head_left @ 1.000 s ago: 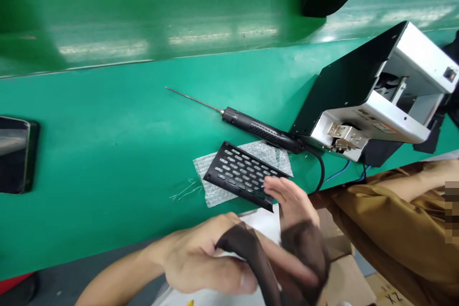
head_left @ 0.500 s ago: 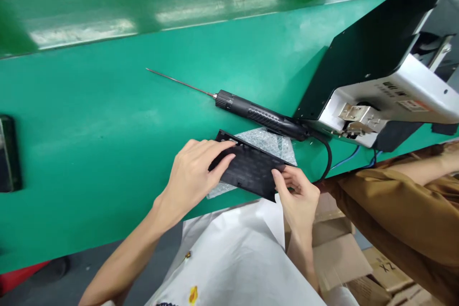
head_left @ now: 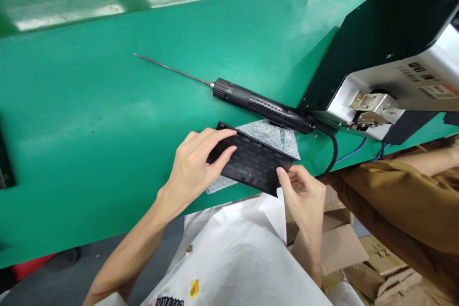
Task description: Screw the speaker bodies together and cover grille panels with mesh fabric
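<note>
A flat black plastic panel (head_left: pixel 251 162) with a raised rim and small notches along its edges is held between my two hands, tilted above the bench. My left hand (head_left: pixel 201 165) grips its left end, thumb and index finger over the upper face. At the right end, my right hand (head_left: pixel 303 193) pinches the panel's corner between thumb and fingers. Partly hidden beneath the panel lies a sheet of clear bubble wrap (head_left: pixel 278 136). Just beyond it rests a black electric screwdriver (head_left: pixel 263 105), its long thin bit pointing left and its cable leaving on the right.
A silver and black machine (head_left: pixel 380 81) stands on the green bench (head_left: pixel 89 143) at the right. Near it sits another person in brown clothing (head_left: pixel 394 201). Cardboard boxes (head_left: pixel 382 253) lie below the bench edge. A dark object (head_left: pixel 5 165) is cut off at the far left.
The camera view has shifted slightly, so the bench items appear a little higher and the machine further right. Both hands keep their hold on the panel, which has barely moved.
</note>
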Available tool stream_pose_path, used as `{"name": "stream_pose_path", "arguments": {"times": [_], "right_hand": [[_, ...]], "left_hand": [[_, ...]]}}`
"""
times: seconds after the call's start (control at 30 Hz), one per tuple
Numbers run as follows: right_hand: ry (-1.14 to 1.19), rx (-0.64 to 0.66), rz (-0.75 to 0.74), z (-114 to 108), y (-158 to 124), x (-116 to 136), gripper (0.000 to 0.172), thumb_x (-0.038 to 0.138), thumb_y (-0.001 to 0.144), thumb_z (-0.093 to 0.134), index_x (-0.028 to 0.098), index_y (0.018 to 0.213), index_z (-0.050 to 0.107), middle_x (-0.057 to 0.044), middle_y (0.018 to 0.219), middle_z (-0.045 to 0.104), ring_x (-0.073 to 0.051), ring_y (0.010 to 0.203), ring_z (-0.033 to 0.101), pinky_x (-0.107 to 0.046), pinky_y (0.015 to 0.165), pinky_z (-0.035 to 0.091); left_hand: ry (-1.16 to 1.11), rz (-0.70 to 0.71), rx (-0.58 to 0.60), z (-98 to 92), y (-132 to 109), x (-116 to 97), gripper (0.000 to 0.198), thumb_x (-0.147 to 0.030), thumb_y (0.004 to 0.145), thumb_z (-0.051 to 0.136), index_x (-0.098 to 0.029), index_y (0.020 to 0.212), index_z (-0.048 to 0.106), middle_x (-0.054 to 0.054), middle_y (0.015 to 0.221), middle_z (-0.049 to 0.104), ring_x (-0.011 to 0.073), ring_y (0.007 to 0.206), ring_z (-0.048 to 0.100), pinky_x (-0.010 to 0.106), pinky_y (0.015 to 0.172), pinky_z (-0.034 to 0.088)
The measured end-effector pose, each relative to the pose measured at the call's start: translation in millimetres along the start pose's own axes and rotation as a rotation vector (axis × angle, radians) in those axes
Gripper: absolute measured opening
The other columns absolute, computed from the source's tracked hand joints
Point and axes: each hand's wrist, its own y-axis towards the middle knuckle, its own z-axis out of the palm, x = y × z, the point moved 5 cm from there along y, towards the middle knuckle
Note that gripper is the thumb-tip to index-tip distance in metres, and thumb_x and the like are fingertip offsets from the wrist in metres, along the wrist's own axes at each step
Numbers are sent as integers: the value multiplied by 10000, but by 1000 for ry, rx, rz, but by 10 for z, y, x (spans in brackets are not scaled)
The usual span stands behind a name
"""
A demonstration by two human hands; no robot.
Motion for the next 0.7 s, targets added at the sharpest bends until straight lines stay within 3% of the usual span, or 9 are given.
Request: {"name": "stream_pose_path", "arguments": {"times": [0.23, 0.43, 0.57, 0.7], "right_hand": [[-121, -5, -78, 6, 28, 57, 302, 368, 1042, 727, 205, 824, 595, 64, 683, 622, -66, 586, 584, -175, 614, 463], [-227, -98, -120, 28, 18, 85, 328, 372, 1038, 733, 208, 810, 564, 72, 653, 570, -70, 561, 541, -224, 597, 425], [-84, -96, 1, 7, -16, -23, 224, 406, 997, 778, 228, 966, 646, 63, 734, 615, -82, 615, 597, -198, 621, 500], [140, -176, 169, -12, -39, -208, 339, 457, 949, 803, 240, 1158, 647, 15, 916, 660, -113, 698, 651, -225, 639, 568]], "left_hand": [[11, 9, -6, 8, -14, 26, 247, -170, 1033, 714, -180, 1278, 684, 50, 1118, 778, 173, 938, 714, 302, 857, 525], [-4, -3, -2, -24, 6, 49, 249, -175, 1018, 727, -168, 1265, 696, 88, 1150, 700, 198, 1031, 706, 313, 893, 581], [-48, -67, -42, -100, -12, 115, 299, -216, 1003, 756, -200, 1296, 695, 84, 1198, 666, 179, 972, 680, 299, 855, 592], [-59, -83, -45, -132, 14, 203, 378, -261, 1019, 733, -223, 1386, 651, 86, 1242, 663, 169, 932, 663, 288, 822, 582]]}}
